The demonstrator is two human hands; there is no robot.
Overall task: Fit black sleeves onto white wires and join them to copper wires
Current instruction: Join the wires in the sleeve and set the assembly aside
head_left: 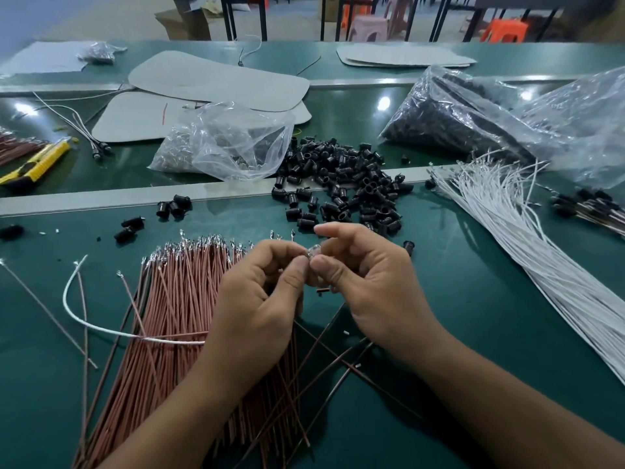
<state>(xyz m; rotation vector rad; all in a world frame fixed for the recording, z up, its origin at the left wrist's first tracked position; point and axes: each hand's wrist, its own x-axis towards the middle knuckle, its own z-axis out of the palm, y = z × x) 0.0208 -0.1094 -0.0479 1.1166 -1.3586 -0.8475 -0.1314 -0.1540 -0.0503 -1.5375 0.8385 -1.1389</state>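
Observation:
My left hand [267,292] and my right hand [365,275] meet above the green table, both pinching one small clear part [313,251] between thumbs and fingers. One white wire [101,328] curves from under my left hand out to the left. A broad bundle of copper wires [176,299] with metal tips lies beneath my left hand. A pile of black sleeves [341,184] sits just beyond my hands. A long sheaf of white wires [541,252] lies at the right.
A clear bag of small clear parts [223,143] lies at centre back, and a large bag of black parts [473,120] at back right. A yellow utility knife [37,160] rests at far left. Grey cardboard sheets [216,82] lie behind. Finished wires [595,211] lie at the right edge.

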